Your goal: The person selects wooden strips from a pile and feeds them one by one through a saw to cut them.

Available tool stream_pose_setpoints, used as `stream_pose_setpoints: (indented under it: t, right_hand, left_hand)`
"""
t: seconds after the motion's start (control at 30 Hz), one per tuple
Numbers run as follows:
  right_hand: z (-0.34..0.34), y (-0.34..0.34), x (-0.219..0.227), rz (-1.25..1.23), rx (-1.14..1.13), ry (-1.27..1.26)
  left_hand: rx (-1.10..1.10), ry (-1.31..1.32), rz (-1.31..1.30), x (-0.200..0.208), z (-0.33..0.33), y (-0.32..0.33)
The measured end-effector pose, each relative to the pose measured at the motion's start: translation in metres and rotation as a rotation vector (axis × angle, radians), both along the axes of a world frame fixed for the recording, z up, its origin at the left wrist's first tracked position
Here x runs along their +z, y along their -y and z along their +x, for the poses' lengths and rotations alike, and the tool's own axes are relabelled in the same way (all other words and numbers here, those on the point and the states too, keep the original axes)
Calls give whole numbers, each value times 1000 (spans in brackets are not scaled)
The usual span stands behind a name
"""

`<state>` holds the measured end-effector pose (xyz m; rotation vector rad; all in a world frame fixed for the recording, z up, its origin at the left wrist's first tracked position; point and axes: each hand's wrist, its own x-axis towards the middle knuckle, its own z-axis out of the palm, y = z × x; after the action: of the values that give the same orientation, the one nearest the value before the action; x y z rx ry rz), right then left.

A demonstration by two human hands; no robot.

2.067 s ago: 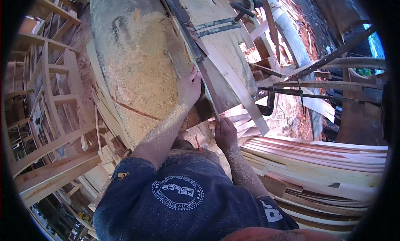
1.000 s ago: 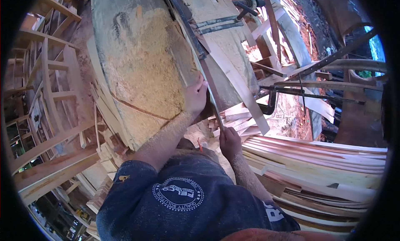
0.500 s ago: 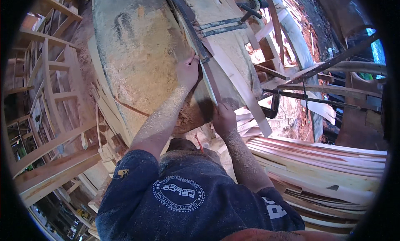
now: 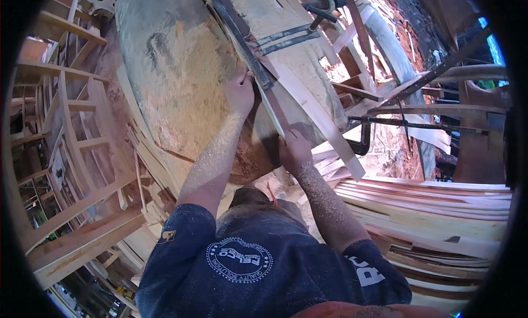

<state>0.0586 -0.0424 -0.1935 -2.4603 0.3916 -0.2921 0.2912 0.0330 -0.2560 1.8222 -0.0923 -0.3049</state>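
Observation:
A narrow wooden strip point(image 4: 273, 110) lies along a long dark metal fence point(image 4: 237, 38) on a sawdust-covered worktable point(image 4: 181, 92). My left hand point(image 4: 240, 93) is closed at the strip's left side, thumb and fingers pressed to it near the fence's near end. Closer to me, my right hand point(image 4: 296, 151) is closed around the strip's near end. Its palm side and most of its fingertips are hidden. Sawdust coats both forearms. Where the strip's far end reaches along the fence cannot be made out.
A pale flat board point(image 4: 322, 124) lies slanted right of the strip. A black clamp point(image 4: 363, 137) grips near the table's right edge. Two dark bars point(image 4: 286, 38) join the fence to a handle fitting. Stacked planks point(image 4: 423, 208) lie at right; wooden frames point(image 4: 77, 120) stand left.
Both hands have slid a little farther forward along the fence, with the strip between them. The whole view has shifted slightly.

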Motion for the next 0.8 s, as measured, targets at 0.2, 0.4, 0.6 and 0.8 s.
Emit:
stream_pose_setpoints:
  t: [0.2,0.4,0.6,0.8]
  right_hand:
    - [13,4,-7,8,-5,-104]
    - [15,6,-4,56,-56,-140]
    - [-83,6,-1,40,61,-59]
    - [-261,-14,28,135,-16,-291]
  left_hand:
    - [122,91,-234,-9,15,11]
    - [71,204,-46,19,9,7]
    - [-135,-57,216,47,-83,-7]
    - [-92,151,-57,35,-260,-31]
